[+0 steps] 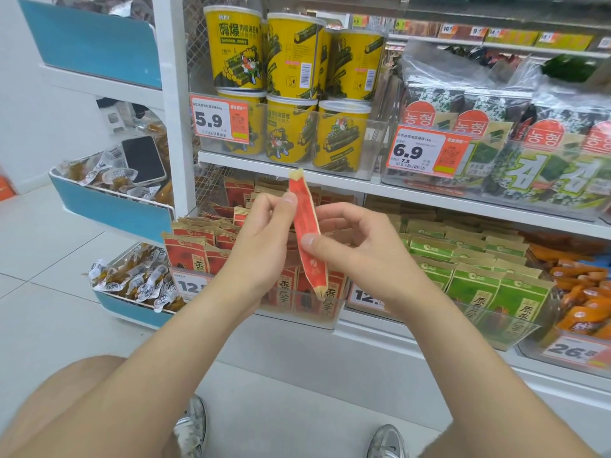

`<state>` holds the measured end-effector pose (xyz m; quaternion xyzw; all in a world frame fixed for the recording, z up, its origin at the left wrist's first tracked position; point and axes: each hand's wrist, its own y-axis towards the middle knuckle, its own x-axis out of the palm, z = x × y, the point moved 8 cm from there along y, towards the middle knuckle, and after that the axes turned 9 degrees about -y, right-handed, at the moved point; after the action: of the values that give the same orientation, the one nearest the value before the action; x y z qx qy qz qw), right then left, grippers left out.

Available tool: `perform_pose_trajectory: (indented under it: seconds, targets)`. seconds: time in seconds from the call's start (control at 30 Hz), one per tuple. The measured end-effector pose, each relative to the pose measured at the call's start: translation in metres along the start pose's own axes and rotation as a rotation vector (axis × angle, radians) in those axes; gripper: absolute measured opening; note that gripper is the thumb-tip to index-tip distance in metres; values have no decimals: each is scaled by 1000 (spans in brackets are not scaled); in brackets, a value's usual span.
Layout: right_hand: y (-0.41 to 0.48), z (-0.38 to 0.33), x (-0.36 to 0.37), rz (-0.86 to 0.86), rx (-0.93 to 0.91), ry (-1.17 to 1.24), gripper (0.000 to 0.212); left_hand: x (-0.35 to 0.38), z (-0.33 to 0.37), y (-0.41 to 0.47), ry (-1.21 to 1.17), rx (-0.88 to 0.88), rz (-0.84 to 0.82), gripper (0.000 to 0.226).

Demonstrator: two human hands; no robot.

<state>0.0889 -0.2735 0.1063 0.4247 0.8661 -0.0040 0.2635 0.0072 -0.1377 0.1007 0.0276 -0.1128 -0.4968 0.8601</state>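
I hold a red and tan snack packet edge-on in front of the lower shelf. My left hand pinches its upper part between thumb and fingers. My right hand grips its middle, thumb on the near edge. Directly behind the packet, a clear bin holds several matching red packets standing upright.
Green packets fill the bin to the right, orange packs beyond them. Yellow seaweed tubs and seaweed bags stand on the shelf above. A phone lies in a blue side rack of wrapped snacks.
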Motion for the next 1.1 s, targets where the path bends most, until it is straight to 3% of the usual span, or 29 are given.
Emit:
perform_pose_trajectory:
  seconds: [0.07,0.13,0.3,0.47,0.67,0.83,0.93,1.1]
  targets:
    - [-2,6,9,-113,56,-78,48,-9,1,3,8,11,68,52]
    - [-5,7,14,-150,87,8,47,-14,0,5,-11,0,89,51]
    - [-4,1,0,25,64,220,42,-3,9,4,-77,-6,-124,22]
    - [-4,-2,1,10,26,231,34,3,14,-1,22,13,-264,42]
    - [-4,-4,3,11,11,215,27,1,17,0,23,7,-356,47]
    - [-3,0,10,-71,99,296,39,-3,19,-1,17,57,-279,51]
    - [-4,0,16,-147,180,348,47,-8,19,0,133,104,-205,58]
    - [-9,7,17,-138,274,259,37,-19,16,7,208,167,-125,72]
